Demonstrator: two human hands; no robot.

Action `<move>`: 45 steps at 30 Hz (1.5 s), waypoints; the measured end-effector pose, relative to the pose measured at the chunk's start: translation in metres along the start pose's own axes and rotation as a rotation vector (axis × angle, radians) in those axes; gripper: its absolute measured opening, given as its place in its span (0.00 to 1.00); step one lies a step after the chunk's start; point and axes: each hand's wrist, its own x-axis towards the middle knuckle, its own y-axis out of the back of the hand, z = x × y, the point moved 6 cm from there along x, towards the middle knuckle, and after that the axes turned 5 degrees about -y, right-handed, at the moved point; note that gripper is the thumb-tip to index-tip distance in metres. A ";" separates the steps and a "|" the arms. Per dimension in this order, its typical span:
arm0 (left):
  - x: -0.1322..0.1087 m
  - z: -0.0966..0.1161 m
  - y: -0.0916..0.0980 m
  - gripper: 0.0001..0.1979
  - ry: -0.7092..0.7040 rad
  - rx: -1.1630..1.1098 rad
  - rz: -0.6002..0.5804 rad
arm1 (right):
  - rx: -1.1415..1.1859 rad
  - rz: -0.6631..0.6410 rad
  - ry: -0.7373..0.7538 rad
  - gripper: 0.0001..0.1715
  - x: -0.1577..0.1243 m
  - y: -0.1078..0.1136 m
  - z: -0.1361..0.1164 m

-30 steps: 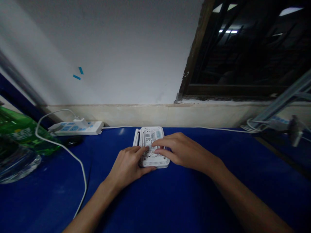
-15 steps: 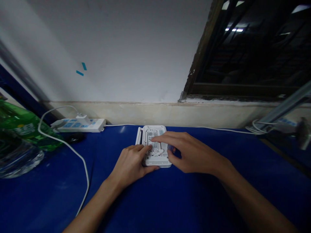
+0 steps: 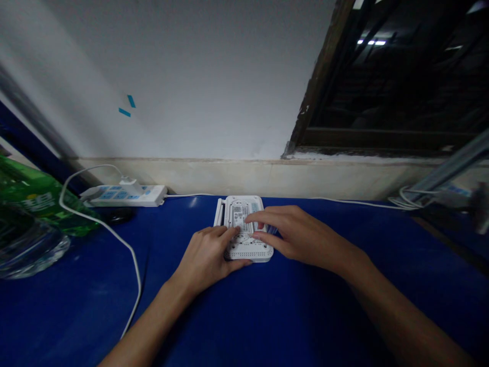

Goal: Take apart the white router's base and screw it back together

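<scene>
A flat, white, round-cornered plastic box (image 3: 250,252), pierced with rows of small vents, lies on the glossy deep-blue table (image 3: 244,316), between the two grips. The left grip (image 3: 206,255), a bare hand, is closed over the box's near left corner: its forefinger rests on the upper face, its thumb lies along the near edge. The right grip (image 3: 305,237) comes in from the opposite side, thumb and forefinger parted over the middle of the face; nothing shows between their tips, and what its folded fingers may hold is hidden. Whether those tips touch the surface is hard to tell.

Just beyond the left grip's fingers, a slim white plastic bar (image 3: 219,213) runs along the box's side. A pale printed label (image 3: 241,216) lies just ahead of the forefinger. Well to the left of that grip are a white power strip with blue markings (image 3: 155,196) and a slack white cable (image 3: 126,244).

The box should prove light and stiff, its smooth shell apt to slide on the glossy table unless braced. The slim bar looks the weakest part, a poor place to pull or lift. The two long side walls, or the rounded near corners, would give the firmest hold.
</scene>
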 end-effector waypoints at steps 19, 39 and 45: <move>-0.002 0.001 0.001 0.29 -0.002 0.001 0.004 | 0.011 0.036 0.006 0.25 0.001 0.003 -0.005; -0.001 0.000 0.001 0.30 0.008 0.003 0.007 | 0.062 -0.004 -0.082 0.34 -0.003 0.000 0.007; -0.002 0.000 0.000 0.30 0.012 0.009 0.007 | 0.155 0.065 -0.168 0.25 -0.008 -0.003 0.018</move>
